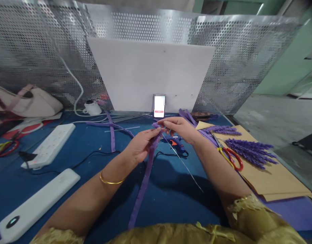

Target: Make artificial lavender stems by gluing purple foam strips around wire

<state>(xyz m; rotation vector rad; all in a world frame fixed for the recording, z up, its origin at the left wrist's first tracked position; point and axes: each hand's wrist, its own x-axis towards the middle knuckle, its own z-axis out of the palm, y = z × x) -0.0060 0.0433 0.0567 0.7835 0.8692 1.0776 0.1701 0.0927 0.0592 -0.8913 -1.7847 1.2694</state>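
My left hand (145, 144) pinches a long purple strip (145, 183) near its upper end, and the strip hangs down toward me over the blue table. Opposite it, my right hand (180, 128) has its fingertips closed at the purple bunched tip (156, 125). A thin pale wire (182, 162) slants from between the hands down to the right. Which fingers grip the wire is hidden. Just beyond the wire lies a blue glue gun (178, 145) with an orange trigger, on the table below my right hand.
Finished purple lavender stems (249, 152) and red-yellow scissors (233, 158) rest on brown paper (277, 179) at right. At left are a white power strip (53, 144) and a long white device (40, 203). More purple strips (112, 135) lie behind. A lit phone (159, 105) leans against a white board (156, 74).
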